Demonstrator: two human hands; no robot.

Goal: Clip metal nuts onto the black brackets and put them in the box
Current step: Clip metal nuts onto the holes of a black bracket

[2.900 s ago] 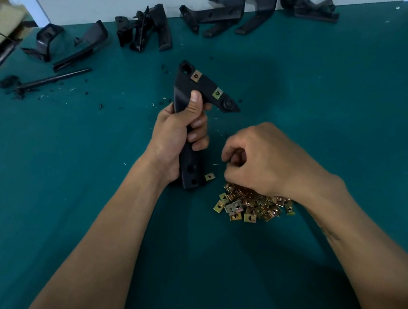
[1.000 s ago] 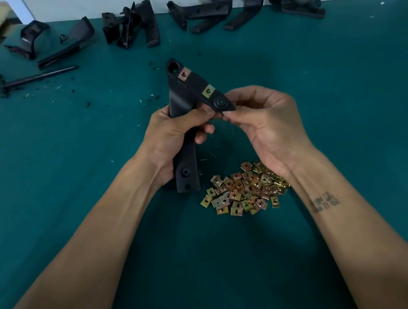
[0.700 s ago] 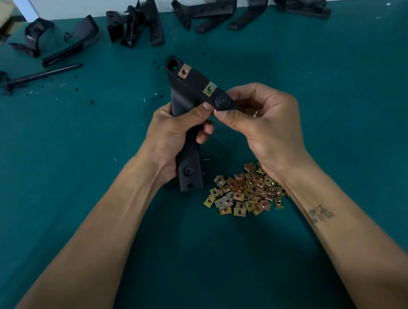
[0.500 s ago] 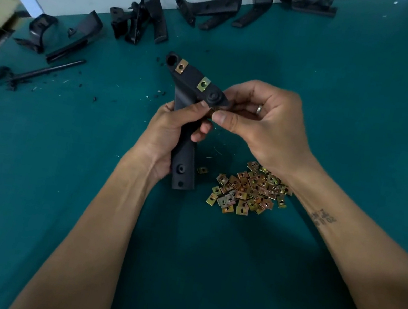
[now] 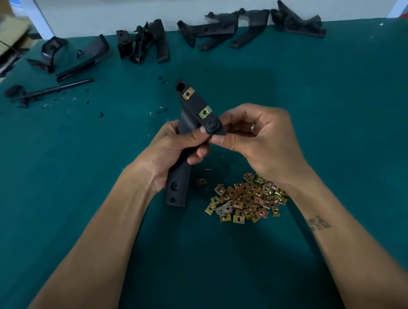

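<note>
along the far edge of the dark green table (image 5: 27,205) lie more loose black plastic brackets (image 5: 151,41), waiting their turn. nearer the middle, the left hand (image 5: 171,149) is wrapped around the stem of the angled black plastic bracket (image 5: 180,177), held up above the table, thumb pressed near its tip. two brass-coloured metal clip nuts (image 5: 205,112) already sit on its upper arm. the right hand (image 5: 259,139) pinches at the bracket's right tip; whether a nut is between its fingers i cannot tell. to seat one well, brace the stem firmly and slide the clip straight on until its hole lines up. the heap of loose brass-coloured nuts (image 5: 249,199) lies just below the right wrist. no box is in view.
</note>
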